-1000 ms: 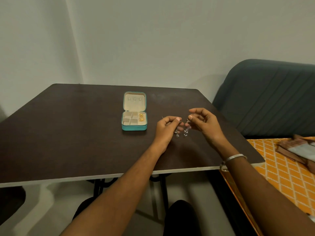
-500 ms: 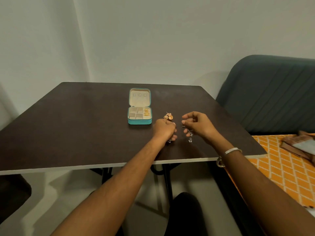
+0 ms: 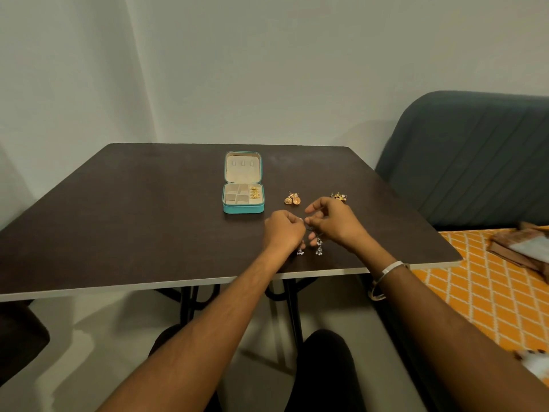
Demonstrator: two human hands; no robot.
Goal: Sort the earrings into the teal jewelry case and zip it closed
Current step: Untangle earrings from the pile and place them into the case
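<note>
Two hands meet over the near right part of the dark counter (image 3: pixel 118 221), each pinching a silver drop earring. The left hand (image 3: pixel 283 231) has its fingers curled around the top of one silver earring (image 3: pixel 300 251), whose lower end shows just below the hand. The right hand (image 3: pixel 332 223) pinches the other silver earring (image 3: pixel 319 246) between thumb and fingertips, and it dangles down toward the counter. A silver bangle (image 3: pixel 386 278) sits on the right wrist. Farther back and to the left, the teal jewelry case (image 3: pixel 243 208) lies open, its lid tipped back, with gold earrings (image 3: pixel 255 192) in the right-hand compartment of its cream tray. Just right of the case, a pair of round gold earrings (image 3: pixel 292 199) rests on the counter, and another gold piece (image 3: pixel 339 196) lies behind the right hand. A grey-green sofa (image 3: pixel 463 162) stands to the right, beside an orange patterned cloth (image 3: pixel 481 292).
</note>
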